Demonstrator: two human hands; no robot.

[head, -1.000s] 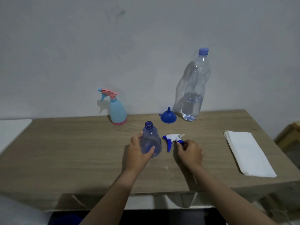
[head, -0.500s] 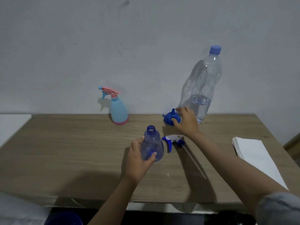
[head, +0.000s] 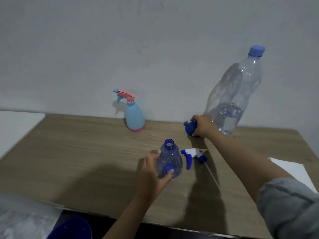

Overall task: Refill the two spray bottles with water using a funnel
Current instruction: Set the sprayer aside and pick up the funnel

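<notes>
Left hand (head: pixel 153 171) fingers wrapped round light, squashable clear blue plastic spray bottle (head: pixel 170 163) mid-counter; right hand (head: pixel 202 125) fingers gripping small rigid blue plastic funnel (head: pixel 189 127); best held by its rim.

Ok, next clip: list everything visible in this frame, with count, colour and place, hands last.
open spray bottle: 1, clear blue, table centre, upright, top off
trigger sprayer head: 1, white and blue, lying just right of the open bottle
capped spray bottle: 1, light blue and pink, back of table by the wall
funnel: 1, blue, back right, tipped on its side
water bottle: 1, clear with blue cap, partly full, back right
paper sheets: white, right edge
table: 1, wood grain
bucket: 1, blue, below the table's front edge
left hand: holds the open bottle
right hand: grips the funnel
</notes>
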